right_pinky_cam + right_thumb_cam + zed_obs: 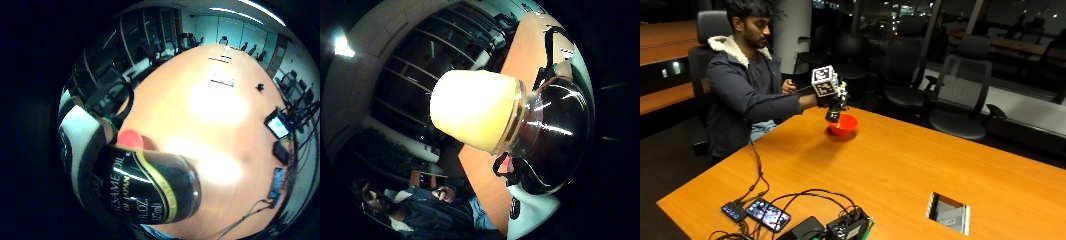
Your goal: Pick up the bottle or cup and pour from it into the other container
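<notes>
Bottle: dark glass bottle (834, 113) with a black label edged in yellow-green and printed in white, topped by a pale cream cap; it sits upper centre in the outside view, held above the table and tilted with its lower end over the bowl.
Cap: the cream plastic cap (472, 109) fills the middle of the thumb-side palm view, the dark rounded shoulder just behind it.
Label: in the little-finger-side palm view the label (142, 187) reads partly as "SESAME OIL".
Hand: black-gloved right hand (826, 97) has its fingers curled round the bottle, gripping it.
Bowl: small red plastic bowl (845, 126) stands on the table directly beneath the bottle, near the far left edge beside the seated person.
Open room: bare wood spreads right and toward the lower frame from the bowl.
Surface: long orange-brown wooden table (893, 165), with phones and cables (766, 212) at lower left and a rectangular cut-out (949, 212) at lower right.
Room: dark office chairs (959, 90) line the far side before night-lit windows.
</notes>
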`<action>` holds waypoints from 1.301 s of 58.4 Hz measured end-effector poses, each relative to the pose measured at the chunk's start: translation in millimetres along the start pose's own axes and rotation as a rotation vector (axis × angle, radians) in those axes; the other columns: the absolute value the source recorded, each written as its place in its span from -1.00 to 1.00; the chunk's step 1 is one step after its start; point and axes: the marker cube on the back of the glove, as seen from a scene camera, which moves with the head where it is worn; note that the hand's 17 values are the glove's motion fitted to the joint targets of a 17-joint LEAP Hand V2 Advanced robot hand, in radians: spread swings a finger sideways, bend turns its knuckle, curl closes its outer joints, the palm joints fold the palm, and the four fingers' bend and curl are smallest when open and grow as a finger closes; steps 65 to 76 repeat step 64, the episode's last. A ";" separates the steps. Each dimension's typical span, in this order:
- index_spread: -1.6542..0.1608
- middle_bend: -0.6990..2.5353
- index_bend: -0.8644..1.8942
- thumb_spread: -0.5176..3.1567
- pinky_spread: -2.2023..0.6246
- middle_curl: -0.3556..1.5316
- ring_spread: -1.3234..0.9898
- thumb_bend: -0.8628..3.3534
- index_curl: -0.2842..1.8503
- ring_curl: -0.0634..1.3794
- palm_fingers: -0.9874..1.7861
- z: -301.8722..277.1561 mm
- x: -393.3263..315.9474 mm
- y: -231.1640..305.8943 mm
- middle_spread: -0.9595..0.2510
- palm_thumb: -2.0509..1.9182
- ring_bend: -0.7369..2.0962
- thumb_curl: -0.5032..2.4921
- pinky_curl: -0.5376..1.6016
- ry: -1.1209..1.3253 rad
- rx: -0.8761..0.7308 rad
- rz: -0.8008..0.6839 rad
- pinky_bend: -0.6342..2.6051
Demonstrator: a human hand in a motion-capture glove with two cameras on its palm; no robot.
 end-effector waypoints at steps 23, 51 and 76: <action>0.50 -0.18 -0.25 -0.36 0.40 -0.12 -0.03 -0.61 -0.34 -0.32 0.69 103.6 -67.1 5.3 0.24 0.46 0.02 -0.31 -0.16 0.783 -0.259 -0.043 -0.31; 0.48 -0.20 -0.26 -0.41 0.39 -0.12 -0.04 -0.61 -0.35 -0.32 0.67 170.7 -122.4 31.8 0.22 0.48 0.01 -0.28 -0.15 1.098 -0.425 -0.348 -0.31; 0.48 -0.20 -0.26 -0.42 0.39 -0.12 -0.04 -0.61 -0.36 -0.32 0.67 163.8 -118.2 30.8 0.21 0.48 0.01 -0.28 -0.15 1.081 -0.440 -0.374 -0.31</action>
